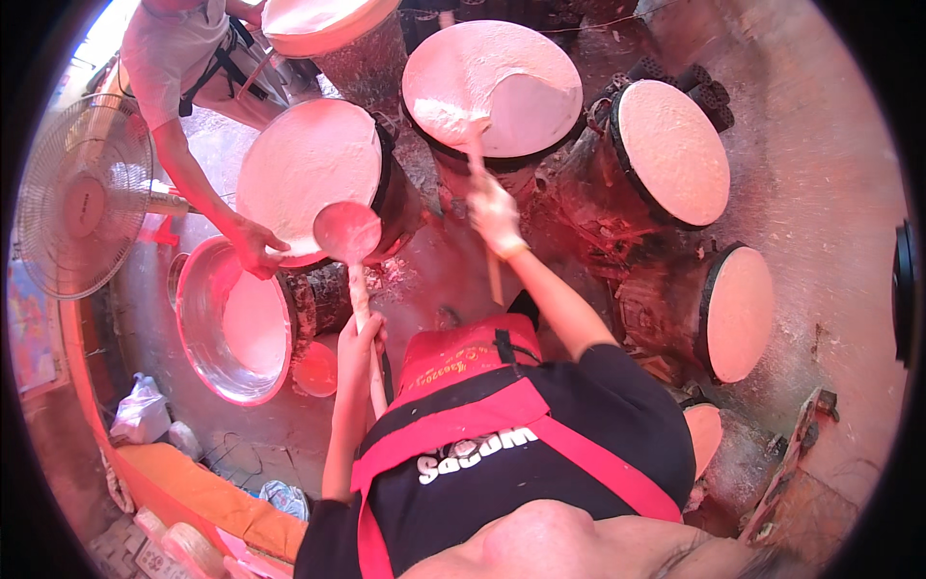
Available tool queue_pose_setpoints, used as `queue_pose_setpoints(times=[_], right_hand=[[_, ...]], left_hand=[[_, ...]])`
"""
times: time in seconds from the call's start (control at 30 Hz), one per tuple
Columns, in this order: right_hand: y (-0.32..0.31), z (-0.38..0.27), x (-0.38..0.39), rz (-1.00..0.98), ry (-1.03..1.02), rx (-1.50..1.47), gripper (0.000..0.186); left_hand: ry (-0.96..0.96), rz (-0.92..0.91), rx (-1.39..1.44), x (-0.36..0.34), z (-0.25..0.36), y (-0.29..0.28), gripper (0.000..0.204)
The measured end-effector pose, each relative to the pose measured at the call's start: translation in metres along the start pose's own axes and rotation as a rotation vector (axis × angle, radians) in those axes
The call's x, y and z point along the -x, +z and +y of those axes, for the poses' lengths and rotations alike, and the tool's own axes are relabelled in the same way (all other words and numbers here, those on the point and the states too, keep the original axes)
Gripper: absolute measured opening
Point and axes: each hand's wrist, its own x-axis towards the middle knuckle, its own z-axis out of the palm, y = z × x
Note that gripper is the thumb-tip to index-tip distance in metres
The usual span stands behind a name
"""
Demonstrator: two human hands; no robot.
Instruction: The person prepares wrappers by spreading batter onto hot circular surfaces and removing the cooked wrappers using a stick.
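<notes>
My left hand is wrapped round the long handle of a ladle. The ladle's round bowl is up in front of the left griddle. My right hand, somewhat blurred, grips a wooden-handled tool whose far end touches the white layer on the middle griddle. A smooth, greyish-white round patch shows at that griddle's right side. The tool's head is too unclear to name.
A co-worker's hand touches the left griddle's near edge. Below it stands a metal basin holding white stuff. Drum-like stoves with white-covered tops line the right. A fan stands at left, dark cylindrical briquettes behind.
</notes>
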Motion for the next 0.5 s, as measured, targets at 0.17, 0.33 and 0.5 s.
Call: queue_pose_setpoints(times=[0.17, 0.33, 0.5], right_hand=[[0.134, 0.019, -0.096, 0.140, 0.089, -0.045, 0.035], [0.087, 0.053, -0.046, 0.251, -0.081, 0.031, 0.041], [0.009, -0.019, -0.011, 0.312, 0.199, -0.155, 0.033]], left_hand=[[-0.002, 0.055, -0.005, 0.033, -0.035, -0.044, 0.014], [-0.013, 0.062, 0.056, 0.043, -0.058, -0.059, 0.014], [-0.032, 0.015, 0.092, 0.032, -0.066, -0.058, 0.014]])
